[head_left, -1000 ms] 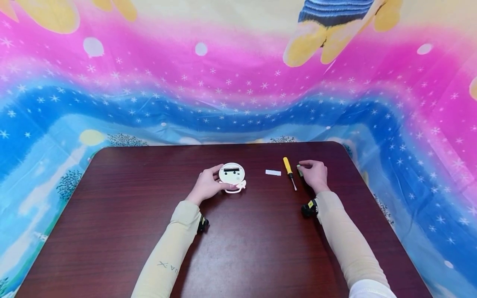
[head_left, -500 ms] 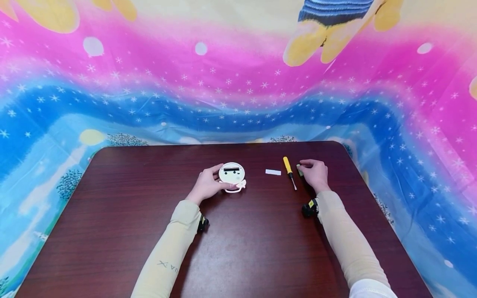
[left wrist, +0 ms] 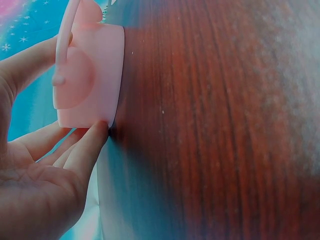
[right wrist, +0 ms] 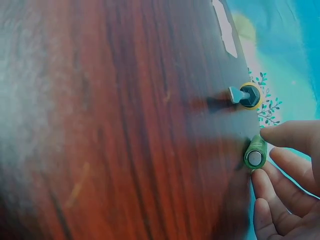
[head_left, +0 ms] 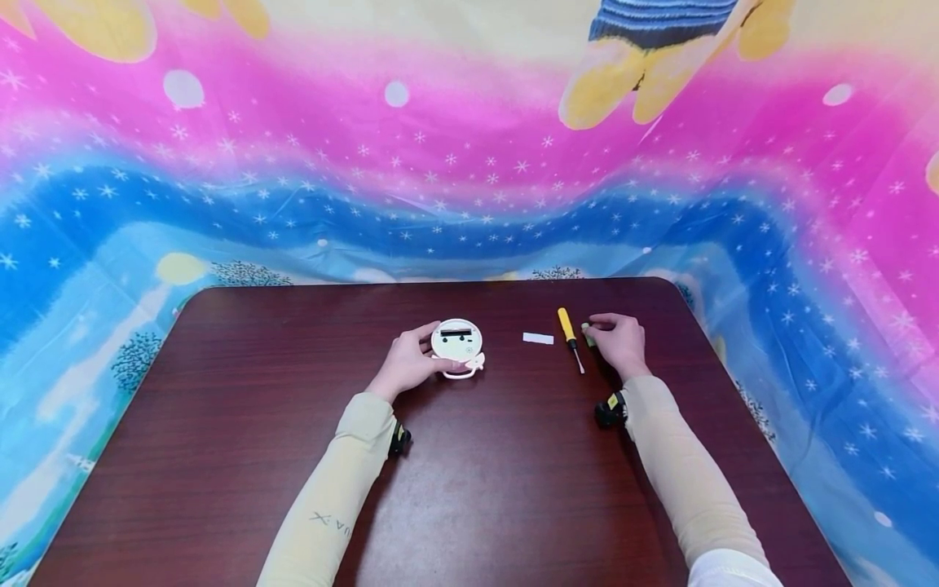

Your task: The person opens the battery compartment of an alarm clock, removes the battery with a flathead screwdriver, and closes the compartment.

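My left hand (head_left: 407,359) holds a round, pale device (head_left: 456,338) face up on the table, thumb on its near side and fingers along its left edge. A dark slot and two dark spots show on its upper face. In the left wrist view the device (left wrist: 92,85) looks pink, with a curved handle. Over at the right, my right hand (head_left: 619,341) pinches a green battery (right wrist: 255,154) between fingertips, low at the tabletop. Left of that hand lies a screwdriver (head_left: 567,330) with a yellow handle, its tip toward me.
A small white strip (head_left: 538,338) lies between the device and the screwdriver. Both forearms rest over the dark wooden table (head_left: 469,473). A patterned cloth (head_left: 469,179) hangs behind the table's back edge and around its sides.
The battery's far end has tilted slightly in my right fingers. My left hand and the device stay in place.
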### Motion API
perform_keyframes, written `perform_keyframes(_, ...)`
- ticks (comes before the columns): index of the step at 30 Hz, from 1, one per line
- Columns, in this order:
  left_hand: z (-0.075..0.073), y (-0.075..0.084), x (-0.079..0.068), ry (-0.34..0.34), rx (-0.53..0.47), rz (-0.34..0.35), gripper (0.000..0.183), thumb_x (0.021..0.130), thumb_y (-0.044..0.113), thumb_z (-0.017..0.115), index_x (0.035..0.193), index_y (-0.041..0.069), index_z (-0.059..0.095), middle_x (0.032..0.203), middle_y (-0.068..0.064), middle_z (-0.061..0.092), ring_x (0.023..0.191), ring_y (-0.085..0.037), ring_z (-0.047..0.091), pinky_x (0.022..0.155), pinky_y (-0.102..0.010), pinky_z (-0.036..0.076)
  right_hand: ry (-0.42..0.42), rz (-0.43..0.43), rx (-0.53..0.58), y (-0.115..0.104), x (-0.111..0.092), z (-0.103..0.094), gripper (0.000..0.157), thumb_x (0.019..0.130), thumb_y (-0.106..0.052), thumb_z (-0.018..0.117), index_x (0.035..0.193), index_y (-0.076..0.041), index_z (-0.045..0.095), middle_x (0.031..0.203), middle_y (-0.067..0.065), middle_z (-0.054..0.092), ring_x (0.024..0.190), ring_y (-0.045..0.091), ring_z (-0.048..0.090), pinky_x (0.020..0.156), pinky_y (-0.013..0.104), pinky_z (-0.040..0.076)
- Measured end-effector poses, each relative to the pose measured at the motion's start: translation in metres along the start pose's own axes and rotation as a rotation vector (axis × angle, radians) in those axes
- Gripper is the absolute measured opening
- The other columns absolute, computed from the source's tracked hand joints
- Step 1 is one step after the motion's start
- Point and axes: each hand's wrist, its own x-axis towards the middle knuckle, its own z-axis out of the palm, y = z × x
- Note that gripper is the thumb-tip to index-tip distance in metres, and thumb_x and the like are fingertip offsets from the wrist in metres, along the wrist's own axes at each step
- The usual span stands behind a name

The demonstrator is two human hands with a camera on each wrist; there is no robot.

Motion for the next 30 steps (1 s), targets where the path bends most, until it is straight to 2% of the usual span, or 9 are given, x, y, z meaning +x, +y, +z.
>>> perform_keyframes(6, 0.0002, -0.0004, -0.0006, 0.004, 0.007, 0.0, 0.096, 0.076, 0.016, 0.097, 0.157, -0.001, 0.048, 0.151, -0.018, 0.059, 0.13, -0.029, 0.065, 0.104, -0.039, 0.055, -0.009, -0.019, -0.006, -0.0008, -0.0014, 0.0022, 0.036, 0.097, -0.018, 0.079, 0.127, 0.001, 0.076, 0.117, 0.023, 0.076, 0.111, 0.039, 0.069, 0.103, 0.053, 0.051)
perform_keyframes(16, 0.0007, 0.0004, -0.0007, 0.0, 0.0, 0.004, 0.094, 0.076, 0.016, 0.097, 0.157, 0.002, 0.05, 0.151, -0.016, 0.059, 0.129, -0.028, 0.065, 0.102, -0.038, 0.056, 0.011, -0.009, -0.048, 0.0004, 0.0009, -0.0023, 0.03, 0.098, -0.013, 0.076, 0.125, 0.001, 0.077, 0.115, 0.022, 0.076, 0.107, 0.04, 0.068, 0.102, 0.054, 0.051)
perform_keyframes(30, 0.0007, 0.0006, -0.0005, -0.001, 0.001, 0.004, 0.094, 0.076, 0.017, 0.097, 0.157, 0.002, 0.05, 0.152, -0.016, 0.058, 0.131, -0.029, 0.065, 0.103, -0.038, 0.056, 0.004, 0.006, -0.031, 0.0006, 0.0008, -0.0009, 0.037, 0.096, -0.013, 0.078, 0.129, 0.002, 0.074, 0.12, 0.024, 0.074, 0.112, 0.041, 0.067, 0.104, 0.055, 0.051)
